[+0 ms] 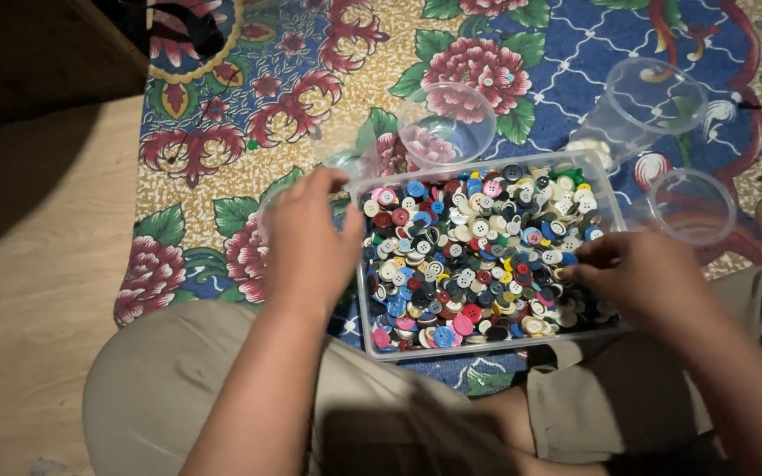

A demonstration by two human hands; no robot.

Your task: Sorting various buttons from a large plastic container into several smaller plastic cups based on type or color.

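Note:
A clear plastic tray (pixel 362 291) full of mixed coloured buttons (pixel 469 256) rests on a floral cloth in front of my crossed legs. My left hand (pixel 309 242) is at the tray's left wall, fingers curled by its near-left corner; whether it grips the wall or something small I cannot tell. My right hand (pixel 641 273) lies over the tray's right side, fingertips pinched together down among the buttons.
Clear plastic cups stand beyond the tray: one (pixel 448 125) behind its far edge, one lying tilted (pixel 641 106) at back right, one (pixel 691 205) at the right. The floral cloth (pixel 222 132) covers a wooden floor (pixel 28 264). My knees flank the tray.

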